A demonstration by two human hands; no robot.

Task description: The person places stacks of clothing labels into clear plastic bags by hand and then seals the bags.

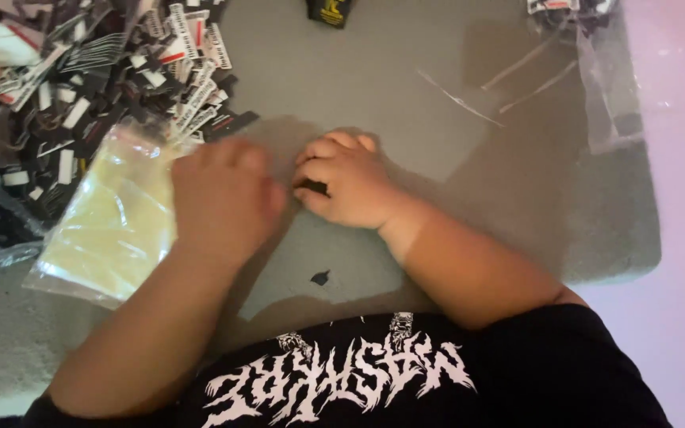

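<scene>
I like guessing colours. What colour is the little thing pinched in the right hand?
Black, a small flat piece; head view.

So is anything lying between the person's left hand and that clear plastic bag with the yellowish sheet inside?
Nothing visible does. The left hand is blurred and already overlaps the near edge of the clear plastic bag with the yellowish sheet; no object shows between them. The right hand pinches a small black piece alongside.

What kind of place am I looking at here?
Probably a small packing or sorting station: a grey table with a heap of black-and-white tags, a clear bag and the right hand pinching a small dark piece.
</scene>
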